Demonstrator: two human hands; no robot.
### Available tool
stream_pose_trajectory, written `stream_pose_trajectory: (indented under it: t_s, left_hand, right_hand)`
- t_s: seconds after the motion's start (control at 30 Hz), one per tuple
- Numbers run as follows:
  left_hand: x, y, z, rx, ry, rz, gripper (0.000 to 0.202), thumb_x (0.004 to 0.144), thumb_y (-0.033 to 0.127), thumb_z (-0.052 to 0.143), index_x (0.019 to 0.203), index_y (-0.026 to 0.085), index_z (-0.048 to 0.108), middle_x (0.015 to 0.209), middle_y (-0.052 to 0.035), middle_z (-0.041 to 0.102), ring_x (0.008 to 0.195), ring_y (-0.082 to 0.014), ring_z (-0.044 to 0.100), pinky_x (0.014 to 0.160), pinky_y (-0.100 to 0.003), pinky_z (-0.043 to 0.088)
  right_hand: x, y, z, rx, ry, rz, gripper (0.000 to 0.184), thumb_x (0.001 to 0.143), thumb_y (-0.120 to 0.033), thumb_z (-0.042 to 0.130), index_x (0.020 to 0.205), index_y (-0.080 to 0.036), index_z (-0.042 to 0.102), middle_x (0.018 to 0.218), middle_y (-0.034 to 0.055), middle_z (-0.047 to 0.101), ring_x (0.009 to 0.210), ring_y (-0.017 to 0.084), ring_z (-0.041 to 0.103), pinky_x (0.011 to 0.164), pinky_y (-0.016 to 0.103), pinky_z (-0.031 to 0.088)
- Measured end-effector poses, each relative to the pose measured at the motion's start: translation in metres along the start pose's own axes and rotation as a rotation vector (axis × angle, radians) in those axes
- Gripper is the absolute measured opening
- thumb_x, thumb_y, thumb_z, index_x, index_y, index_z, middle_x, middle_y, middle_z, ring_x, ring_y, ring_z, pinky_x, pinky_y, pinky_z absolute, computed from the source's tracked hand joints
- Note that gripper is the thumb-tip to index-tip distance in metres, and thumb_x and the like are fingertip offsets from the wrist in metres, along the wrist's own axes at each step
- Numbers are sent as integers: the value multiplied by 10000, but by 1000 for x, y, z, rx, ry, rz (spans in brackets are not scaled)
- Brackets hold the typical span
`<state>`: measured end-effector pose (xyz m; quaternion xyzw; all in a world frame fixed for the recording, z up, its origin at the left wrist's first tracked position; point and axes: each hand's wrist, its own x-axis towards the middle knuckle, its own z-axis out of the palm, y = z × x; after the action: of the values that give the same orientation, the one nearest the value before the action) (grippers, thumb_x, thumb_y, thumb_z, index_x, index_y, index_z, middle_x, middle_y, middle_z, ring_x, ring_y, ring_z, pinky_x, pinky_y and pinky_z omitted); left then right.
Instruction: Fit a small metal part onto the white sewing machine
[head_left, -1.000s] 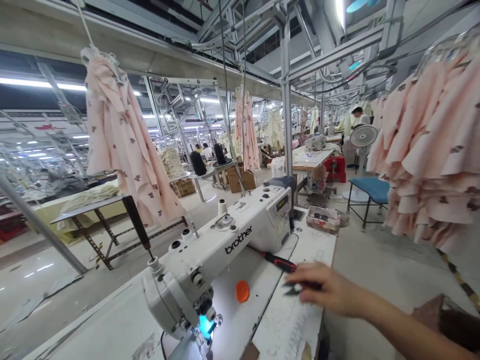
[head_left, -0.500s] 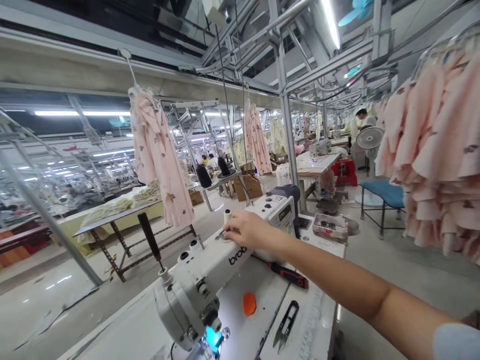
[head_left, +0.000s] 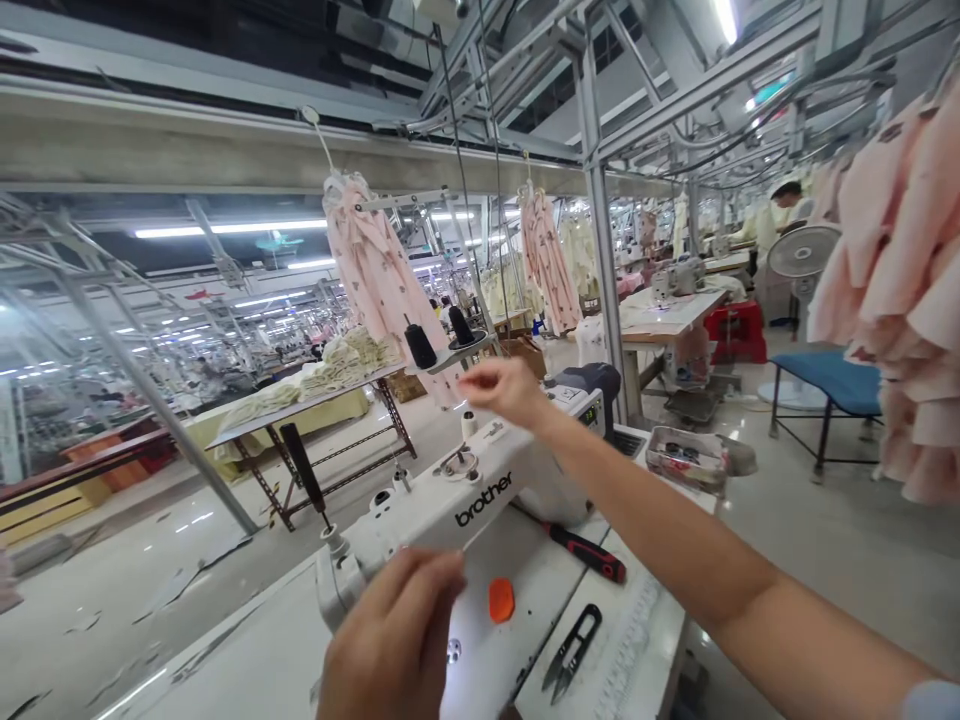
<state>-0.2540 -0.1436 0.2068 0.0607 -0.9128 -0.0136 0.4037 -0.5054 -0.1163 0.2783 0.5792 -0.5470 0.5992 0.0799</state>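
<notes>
A white Brother sewing machine stands on a white table. My right hand hovers just above the machine's top near a small white spool, thumb and fingers pinched together; I see no thread in them. My left hand is raised close to the camera in front of the machine's head, fingers curled shut, back towards me, hiding the needle area. On the table to the right lie black thread snips, a red-and-black screwdriver and an orange disc.
A tray of small parts sits at the table's far corner. Black thread cones stand on a stand behind the machine. Pink garments hang ahead and at the right. A blue bench and a fan stand across the aisle.
My right hand left the snips on the table, touched the machine's top, and now lifts above it with fingers pinched. My left hand has come up into view.
</notes>
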Motion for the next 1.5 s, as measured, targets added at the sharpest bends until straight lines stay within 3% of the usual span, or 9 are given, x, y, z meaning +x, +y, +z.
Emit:
stream_pose_trajectory:
  t_s: [0.1,0.2,0.3,0.43,0.53,0.7,0.83,1.2,1.5]
  left_hand:
    - [58,-11,12,123,54,24,97,864,177,539,853,226,622,876,35,657,721,-85,618,617,-174,436]
    - [96,-18,31,221,-29,-79,187,873,146,475,845,176,657,904,-19,666,763,-154,624,636,-237,407]
    - [110,-22,50,281,-201,-128,266,891,165,403,876,162,668,953,-55,656,787,-185,613,640,-266,376]
    - [114,-24,60,327,-303,-243,252,897,249,416,877,201,663,1006,-39,639,766,-187,579,628,-288,348]
    - [114,-23,57,347,-361,-340,289,915,285,366,862,205,639,1022,-31,626,745,-180,541,629,-297,342]
    - [106,-23,52,336,-239,-333,271,910,276,373,797,218,613,942,-5,605,707,-170,517,601,-298,349]
    - [106,-28,58,288,-271,-354,212,896,274,451,876,221,655,997,-3,637,770,-184,566,647,-298,376]
    - [101,-28,61,281,-223,-285,215,887,243,467,790,193,652,941,-8,628,767,-173,576,644,-290,374]
    - [105,-18,52,264,-346,-271,197,893,266,469,917,204,654,999,-22,615,916,-219,572,766,-349,401]
  right_hand:
    - [22,-25,-34,282,164,-56,189,720,-269,674,826,-115,701,678,7,637,554,59,514,499,196,430]
    - [-1,-34,-60,239,223,-90,168,714,-255,687,815,-122,707,629,-9,612,542,57,494,489,190,402]
    - [-77,-19,-71,161,199,-4,114,732,-231,672,783,-134,702,714,18,649,639,92,560,560,209,448]
    - [-192,20,-73,106,-183,192,133,735,-246,665,774,-135,727,762,54,678,686,123,604,648,235,486]
    - [-235,51,-93,-118,-155,396,171,730,-286,642,779,-150,734,765,54,681,666,135,607,591,227,482]
    - [-222,98,-171,-642,195,592,241,784,-246,544,907,-125,712,915,106,672,804,197,592,738,322,468]
    - [-203,128,-210,-929,182,725,244,784,-237,546,926,-149,724,929,108,686,914,260,573,807,364,430]
    - [-211,157,-209,-1079,-61,886,275,831,-328,496,918,-228,737,963,49,703,900,255,616,718,321,423]
    - [-197,149,-211,-1092,7,831,236,765,-295,569,895,-207,746,950,101,689,826,272,627,638,332,448]
